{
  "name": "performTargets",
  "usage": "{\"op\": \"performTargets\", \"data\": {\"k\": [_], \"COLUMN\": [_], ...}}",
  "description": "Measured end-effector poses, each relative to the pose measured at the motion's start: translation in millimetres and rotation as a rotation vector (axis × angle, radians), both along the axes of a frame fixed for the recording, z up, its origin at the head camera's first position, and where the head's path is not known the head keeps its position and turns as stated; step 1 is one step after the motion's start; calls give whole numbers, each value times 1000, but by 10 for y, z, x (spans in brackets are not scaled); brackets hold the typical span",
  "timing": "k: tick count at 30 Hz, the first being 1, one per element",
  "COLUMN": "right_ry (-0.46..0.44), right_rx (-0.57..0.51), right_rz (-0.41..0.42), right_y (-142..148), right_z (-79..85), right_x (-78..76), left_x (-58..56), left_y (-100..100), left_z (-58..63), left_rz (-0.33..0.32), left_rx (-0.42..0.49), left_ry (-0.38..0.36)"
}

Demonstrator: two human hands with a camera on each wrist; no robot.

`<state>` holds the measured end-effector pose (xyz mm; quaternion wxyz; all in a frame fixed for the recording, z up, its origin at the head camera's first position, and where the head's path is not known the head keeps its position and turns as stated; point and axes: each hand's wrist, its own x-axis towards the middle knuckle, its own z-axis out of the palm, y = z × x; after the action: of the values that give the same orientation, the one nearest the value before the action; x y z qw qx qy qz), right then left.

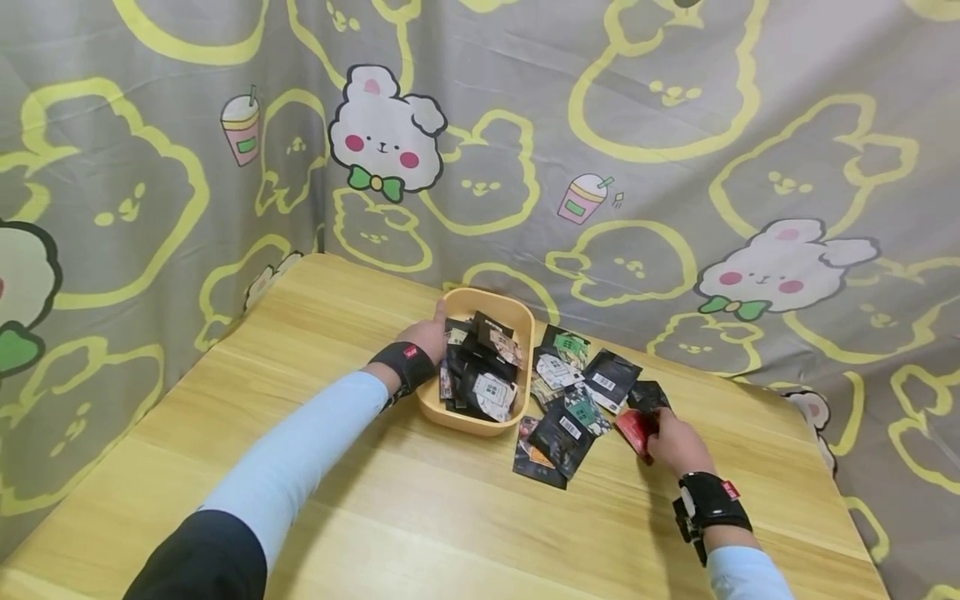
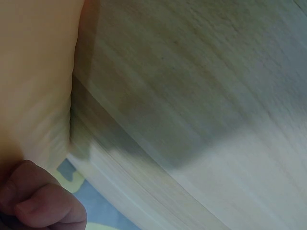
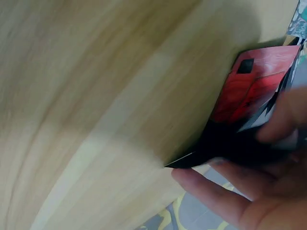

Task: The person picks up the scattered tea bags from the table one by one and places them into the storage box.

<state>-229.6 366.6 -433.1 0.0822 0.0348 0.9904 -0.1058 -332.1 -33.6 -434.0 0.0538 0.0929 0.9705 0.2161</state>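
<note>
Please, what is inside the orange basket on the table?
The basket holds a heap of mostly black packets; what lies under the upper ones is covered.

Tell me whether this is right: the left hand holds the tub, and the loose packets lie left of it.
Wrong side: the head view shows the loose packets lying right of the tub. The left hand does hold the tub.

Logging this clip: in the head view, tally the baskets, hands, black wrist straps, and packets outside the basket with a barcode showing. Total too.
Basket: 1
Hands (left, right): 2
Black wrist straps: 2
Barcode-up packets outside it: 2
Total: 7
</note>
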Motion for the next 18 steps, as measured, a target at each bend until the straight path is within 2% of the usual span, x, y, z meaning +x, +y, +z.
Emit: {"op": "performTargets", "data": {"k": [6, 9, 12, 18], "right_ry": [190, 247, 296, 394], "right_rx": [30, 41, 40, 22], "right_rz": [-52, -60, -15, 157], "right_y": [-89, -218, -426, -1108], "right_z": [121, 220, 334, 500], "right_x": [75, 53, -29, -224], "left_x": [1, 1, -1, -1], "left_y": [-3, -7, -11, -5], "left_z": [9, 7, -2, 6], "left_rz": [2, 1, -2, -5], "left_rx": [-2, -8, -2, 5], "left_ry": [-14, -15, -12, -1]}}
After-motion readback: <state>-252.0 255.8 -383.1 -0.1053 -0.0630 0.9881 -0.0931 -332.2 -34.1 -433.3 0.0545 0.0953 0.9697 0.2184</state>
